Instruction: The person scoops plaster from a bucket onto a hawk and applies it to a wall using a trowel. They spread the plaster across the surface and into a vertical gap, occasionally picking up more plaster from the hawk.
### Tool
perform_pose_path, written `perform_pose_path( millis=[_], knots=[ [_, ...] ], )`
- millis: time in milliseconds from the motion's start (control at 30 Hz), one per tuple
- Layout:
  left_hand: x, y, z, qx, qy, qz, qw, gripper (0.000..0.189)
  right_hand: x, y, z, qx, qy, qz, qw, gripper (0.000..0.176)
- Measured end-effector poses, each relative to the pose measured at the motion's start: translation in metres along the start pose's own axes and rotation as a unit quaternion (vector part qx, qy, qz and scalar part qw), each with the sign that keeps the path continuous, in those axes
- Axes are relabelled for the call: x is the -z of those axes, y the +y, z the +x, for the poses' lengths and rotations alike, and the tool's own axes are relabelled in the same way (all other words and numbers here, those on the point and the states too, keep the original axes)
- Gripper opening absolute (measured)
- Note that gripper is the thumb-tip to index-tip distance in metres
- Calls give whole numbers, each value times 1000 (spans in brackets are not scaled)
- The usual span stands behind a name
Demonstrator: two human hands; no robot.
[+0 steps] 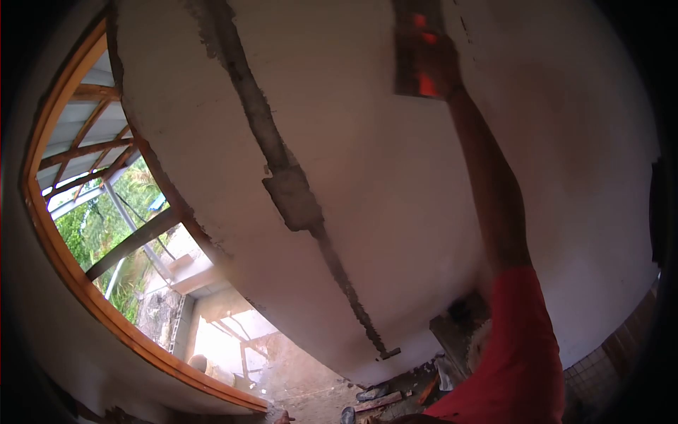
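Observation:
My right hand (443, 65) is raised high on the pale wall (381, 162), its fingers wrapped round the red handle of a plastering trowel (406, 74). The trowel's dark rectangular blade appears to lie against the wall near the top of the view; motion blurs it, and its upper end is hard to separate from a dark area behind. My right arm stretches up from a red sleeve (522, 332). My left hand does not show. Left of the trowel, a rough grey filled strip (265, 127) runs down the wall, widening into a square patch (294, 198).
A wooden-framed doorway (106, 304) opens on the left to a roofed outdoor area. On the floor below lie wood pieces (378, 403) and rubble. A dark board-like object (452, 339) leans low by the wall. Tiles (590, 371) show at lower right.

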State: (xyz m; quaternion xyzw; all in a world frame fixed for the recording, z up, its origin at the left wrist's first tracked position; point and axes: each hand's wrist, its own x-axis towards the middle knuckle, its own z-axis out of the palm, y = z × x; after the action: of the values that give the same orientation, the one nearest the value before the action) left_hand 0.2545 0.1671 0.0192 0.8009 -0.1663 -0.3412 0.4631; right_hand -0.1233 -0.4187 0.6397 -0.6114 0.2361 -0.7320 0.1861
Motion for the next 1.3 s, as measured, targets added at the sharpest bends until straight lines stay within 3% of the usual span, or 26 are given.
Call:
perform_pose_path(
  millis=[67, 167, 233, 267, 333, 400, 433, 467, 500, 533, 567, 633, 733, 833, 933, 1033, 1133, 1233, 1300],
  knots=[
    [-2, 5, -4, 1, 0, 0, 1000, 44, 31, 40, -6, 43, 50, 16, 998, 35],
    [-3, 10, -17, -3, 2, -3, 1000, 46, 49, 59, -41, 95, 157, -83, 979, 32],
    [-6, 15, -31, -12, 3, -18, 1000, 48, 51, 36, -94, -22, 84, -3, 996, 25],
    [-8, 19, -44, -17, 3, -34, 999, 50, 37, 46, -113, 65, 96, -25, 993, 23],
    [-17, 35, -75, -38, 4, -77, 996, 52, 4, 42, -158, 129, 62, 8, 990, 20],
    [-24, 48, -96, -61, 4, -115, 991, 55, -25, 3, -208, 40, -34, 100, 994, 21],
    [-22, 51, -98, -52, 10, -89, 995, 57, -34, -13, -224, -27, -87, 137, 986, 22],
    [-19, 49, -89, -23, 24, 3, 999, 58, -48, -14, -232, 26, -76, 116, 990, 23],
    [-5, 25, -42, 59, 56, 199, 977, 71, -63, -9, -239, 80, -64, 96, 990, 24],
    [3, -20, -13, 28, 100, 210, 972, 73, -73, -7, -246, 133, -52, 76, 987, 25],
    [4, -28, -11, 27, 106, 224, 968, 73, -79, -10, -251, 99, -71, 81, 989, 25],
    [1, -17, -13, 23, 117, 252, 960, 73, -86, -16, -257, 34, -107, 89, 990, 27],
    [-1, -4, -19, 40, 109, 265, 957, 73, -101, -16, -263, 112, -56, 98, 987, 27],
    [-7, 15, -32, 59, 116, 239, 962, 72, -103, -25, -271, 61, -87, 82, 991, 27],
    [-1, -9, -16, 58, 113, 230, 965, 70, -109, -29, -278, 29, -103, 87, 990, 26],
    [-2, -5, -20, 38, 111, 257, 959, 69, -126, -10, -276, 157, -46, 90, 983, 28],
    [0, -9, -16, 30, 102, 237, 966, 69, -131, -4, -275, 179, 5, 77, 981, 32],
    [-1, 2, -20, 75, 97, 228, 966, 68, -116, 0, -272, 66, -59, 62, 994, 29],
    [1, -15, -15, 22, 116, 250, 961, 68, -104, 21, -262, 95, -43, -22, 994, 28]
  ],
)
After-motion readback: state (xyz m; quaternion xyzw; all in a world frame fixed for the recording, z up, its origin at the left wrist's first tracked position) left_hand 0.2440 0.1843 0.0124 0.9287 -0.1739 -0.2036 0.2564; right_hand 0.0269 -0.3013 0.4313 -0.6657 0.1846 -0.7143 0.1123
